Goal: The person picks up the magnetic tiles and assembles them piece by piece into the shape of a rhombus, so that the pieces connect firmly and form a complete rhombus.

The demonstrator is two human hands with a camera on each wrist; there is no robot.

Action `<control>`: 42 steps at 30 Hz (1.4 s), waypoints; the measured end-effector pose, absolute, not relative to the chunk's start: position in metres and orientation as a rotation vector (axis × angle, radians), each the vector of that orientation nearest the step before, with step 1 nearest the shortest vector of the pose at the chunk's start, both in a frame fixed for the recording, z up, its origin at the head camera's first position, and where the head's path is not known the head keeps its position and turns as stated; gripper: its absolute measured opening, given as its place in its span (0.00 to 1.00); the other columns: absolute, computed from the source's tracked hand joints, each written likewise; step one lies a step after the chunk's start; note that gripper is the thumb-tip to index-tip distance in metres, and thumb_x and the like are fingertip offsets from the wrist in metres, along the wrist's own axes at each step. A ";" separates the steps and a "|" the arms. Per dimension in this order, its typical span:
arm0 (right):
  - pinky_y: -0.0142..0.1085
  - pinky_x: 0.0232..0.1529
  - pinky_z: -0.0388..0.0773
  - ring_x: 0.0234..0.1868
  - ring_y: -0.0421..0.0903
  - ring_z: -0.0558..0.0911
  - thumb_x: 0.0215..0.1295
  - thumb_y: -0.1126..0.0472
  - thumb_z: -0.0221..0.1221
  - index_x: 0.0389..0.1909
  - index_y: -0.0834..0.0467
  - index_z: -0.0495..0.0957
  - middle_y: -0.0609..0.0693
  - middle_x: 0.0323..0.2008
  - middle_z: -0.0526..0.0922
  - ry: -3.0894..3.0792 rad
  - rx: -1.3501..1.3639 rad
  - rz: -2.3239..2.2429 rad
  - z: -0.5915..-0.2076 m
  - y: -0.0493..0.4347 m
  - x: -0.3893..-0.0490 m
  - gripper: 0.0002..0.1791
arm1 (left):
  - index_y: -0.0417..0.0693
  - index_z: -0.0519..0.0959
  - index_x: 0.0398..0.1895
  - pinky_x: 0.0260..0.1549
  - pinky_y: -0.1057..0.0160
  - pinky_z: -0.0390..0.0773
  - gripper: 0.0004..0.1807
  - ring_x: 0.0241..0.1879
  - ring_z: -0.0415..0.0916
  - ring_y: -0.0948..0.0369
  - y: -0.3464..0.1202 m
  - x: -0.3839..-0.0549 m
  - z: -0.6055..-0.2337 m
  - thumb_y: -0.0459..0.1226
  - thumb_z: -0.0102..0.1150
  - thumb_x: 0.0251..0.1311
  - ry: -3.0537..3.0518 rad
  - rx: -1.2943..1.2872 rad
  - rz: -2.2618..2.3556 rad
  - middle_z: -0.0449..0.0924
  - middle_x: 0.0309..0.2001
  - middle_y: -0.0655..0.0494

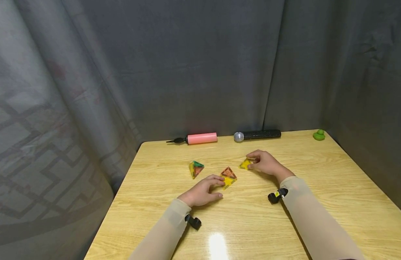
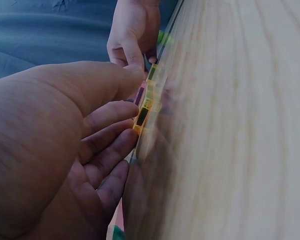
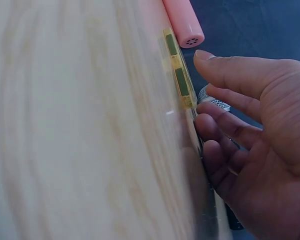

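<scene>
Pale wooden table [image 1: 346, 173] edges lie well apart from your hands, head view: your left hand [image 1: 203, 190] touches a translucent yellow triangular tile [image 1: 229, 181]; your right hand [image 1: 266, 163] meets another yellow tile [image 1: 244, 165]. Left wrist: thumb and fingers spread. Right wrist: thumb and fingers apart, gently bent.

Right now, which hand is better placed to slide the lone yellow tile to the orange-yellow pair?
Probably the right hand: it is right at the lone yellow tile, while the left hand touches the orange-yellow pair.
</scene>
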State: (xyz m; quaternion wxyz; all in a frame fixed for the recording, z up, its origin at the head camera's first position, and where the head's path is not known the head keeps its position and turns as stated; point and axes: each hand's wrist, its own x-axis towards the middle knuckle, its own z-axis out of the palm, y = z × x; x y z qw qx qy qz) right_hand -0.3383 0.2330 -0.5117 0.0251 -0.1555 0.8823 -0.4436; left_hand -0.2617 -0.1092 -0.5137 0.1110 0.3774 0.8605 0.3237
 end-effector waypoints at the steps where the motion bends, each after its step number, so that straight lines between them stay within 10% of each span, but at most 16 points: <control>1: 0.41 0.44 0.76 0.43 0.50 0.76 0.63 0.65 0.74 0.63 0.68 0.80 0.63 0.58 0.81 2.727 -0.477 -1.376 -0.513 0.233 -0.339 0.28 | 0.49 0.76 0.71 0.73 0.56 0.65 0.26 0.74 0.63 0.62 -0.109 -0.262 -0.514 0.46 0.63 0.75 2.526 1.105 0.949 0.67 0.74 0.62; 42: 0.38 0.41 0.82 0.41 0.52 0.81 0.54 0.73 0.77 0.63 0.63 0.80 0.61 0.48 0.81 2.742 -0.413 -1.551 -0.521 0.230 -0.336 0.33 | 0.50 0.77 0.71 0.73 0.56 0.64 0.25 0.74 0.63 0.63 -0.109 -0.264 -0.514 0.45 0.63 0.75 2.532 1.070 0.936 0.67 0.73 0.65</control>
